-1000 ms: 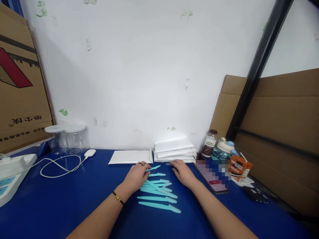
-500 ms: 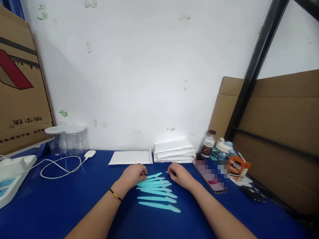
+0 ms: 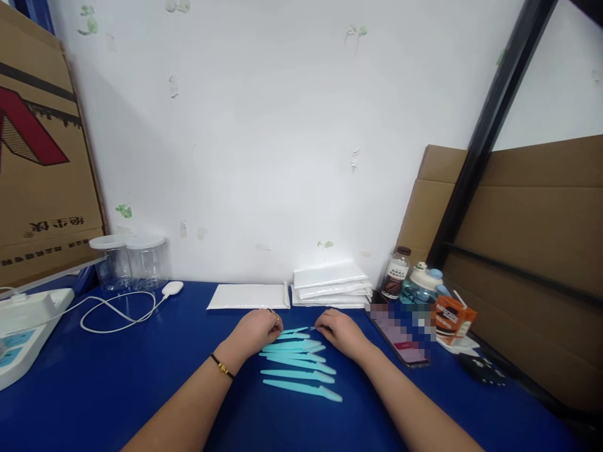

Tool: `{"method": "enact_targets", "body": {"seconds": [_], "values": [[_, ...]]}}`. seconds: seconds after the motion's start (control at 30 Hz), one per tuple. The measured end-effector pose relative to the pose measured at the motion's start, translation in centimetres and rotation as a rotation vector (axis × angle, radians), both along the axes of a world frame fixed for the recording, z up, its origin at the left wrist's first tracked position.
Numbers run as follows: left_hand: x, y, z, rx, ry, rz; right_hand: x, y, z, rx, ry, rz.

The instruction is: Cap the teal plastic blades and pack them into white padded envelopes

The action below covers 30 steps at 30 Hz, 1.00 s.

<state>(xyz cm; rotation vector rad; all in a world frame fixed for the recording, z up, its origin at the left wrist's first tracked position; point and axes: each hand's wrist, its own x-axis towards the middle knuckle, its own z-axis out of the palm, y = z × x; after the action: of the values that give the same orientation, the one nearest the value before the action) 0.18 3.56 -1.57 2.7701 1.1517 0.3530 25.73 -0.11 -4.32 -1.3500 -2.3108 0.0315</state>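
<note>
Several light-blue eyebrow razors (image 3: 299, 375) lie roughly parallel on the blue tabletop, their blade ends to the right. At the far end of the row, my left hand (image 3: 258, 331) has its fingers closed around the handle end of one eyebrow razor (image 3: 294, 330). My fingers hide most of that handle. Just beyond its blade end, my right hand (image 3: 343, 331) pinches a small clear piece (image 3: 313, 328), too small to make out fully. A narrow gap separates the two hands.
Behind the hands lie a flat white packet (image 3: 249, 297) and a stack of white packets (image 3: 332, 285). At right are a phone (image 3: 400, 342), a bottle (image 3: 394, 276) and an orange carton (image 3: 452, 319). Clear jars (image 3: 147, 267), a white cable (image 3: 117, 329) and a power strip (image 3: 28, 336) stand left.
My left hand has shifted slightly right along with the razor in it, nearer the right hand's fingertips. The camera view has turned a little to the left. The other razors lie as before.
</note>
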Motion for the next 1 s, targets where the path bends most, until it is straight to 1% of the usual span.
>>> {"method": "enact_targets", "body": {"seconds": [0.2, 0.4, 0.57, 0.7, 0.8, 0.9, 1.0], "values": [[0.3, -0.2, 0.0, 0.005, 0.008, -0.015, -0.3, 0.0, -0.1, -0.026, 0.053, 0.018], [0.2, -0.2, 0.1, 0.001, -0.008, -0.05, -0.6, 0.0, -0.2, -0.016, 0.047, -0.014], [0.6, -0.6, -0.2, 0.0, -0.032, -0.102, -1.4, -0.5, 0.0, -0.011, 0.044, 0.042], [1.2, -0.9, -0.3, -0.027, -0.053, -0.11, -2.1, -0.7, 0.1, -0.04, 0.049, 0.07], [1.1, -1.0, -0.2, -0.06, -0.083, -0.094, -2.1, -1.1, 0.7, -0.082, 0.062, 0.066], [0.2, -1.5, 0.1, -0.153, -0.127, -0.027, -1.9, -2.3, 1.9, -0.146, 0.095, 0.06], [-0.5, -2.7, 0.8, -0.235, -0.034, -0.018, -2.2, -3.9, 2.9, -0.287, 0.054, 0.101]]}}
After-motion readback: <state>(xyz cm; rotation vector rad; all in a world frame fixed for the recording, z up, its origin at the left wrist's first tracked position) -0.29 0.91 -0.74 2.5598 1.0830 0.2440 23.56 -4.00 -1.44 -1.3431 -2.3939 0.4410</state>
